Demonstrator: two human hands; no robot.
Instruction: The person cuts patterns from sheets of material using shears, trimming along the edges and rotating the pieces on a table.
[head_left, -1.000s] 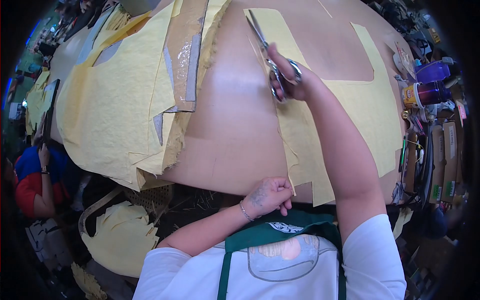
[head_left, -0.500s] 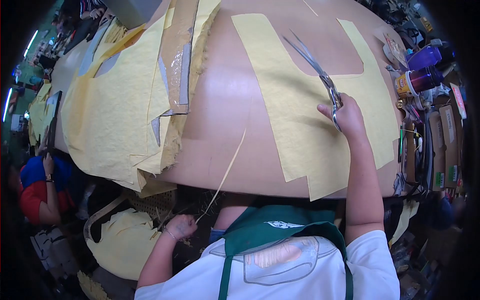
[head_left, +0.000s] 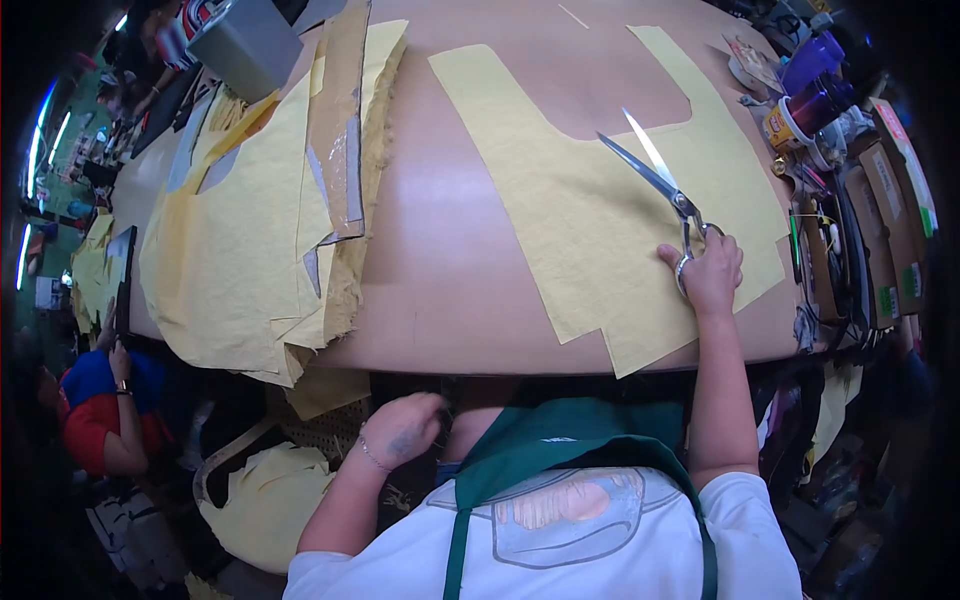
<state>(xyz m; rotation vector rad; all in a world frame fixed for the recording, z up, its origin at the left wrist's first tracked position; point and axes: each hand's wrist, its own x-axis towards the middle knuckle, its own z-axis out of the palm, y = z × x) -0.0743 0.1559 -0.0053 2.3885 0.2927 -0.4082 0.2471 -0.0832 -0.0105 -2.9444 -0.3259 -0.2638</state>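
Large metal scissors (head_left: 680, 205) are in my right hand (head_left: 712, 272), their blades apart and pointing up and left. They are over a pale yellow cut sheet (head_left: 600, 240) with a deep curved notch at its far edge. My left hand (head_left: 402, 428) is below the table's near edge, its fingers partly hidden against the dark background; whether it holds anything does not show. A stack of yellow sheets (head_left: 235, 270) lies on the left of the table, with a brown, tape-covered cardboard strip (head_left: 335, 130) on top.
A grey box (head_left: 245, 45) stands at the far left of the brown table (head_left: 430, 300). Cups (head_left: 785, 128) and cardboard boxes (head_left: 885, 205) line the right side. Yellow scraps (head_left: 270, 505) lie below left. A person in red and blue (head_left: 105, 410) is at the left.
My left hand dropped below the table edge with a thin yellow strip, which no longer shows, then moved slightly right. My right hand carried the scissors right and nearer, and their blades spread wider.
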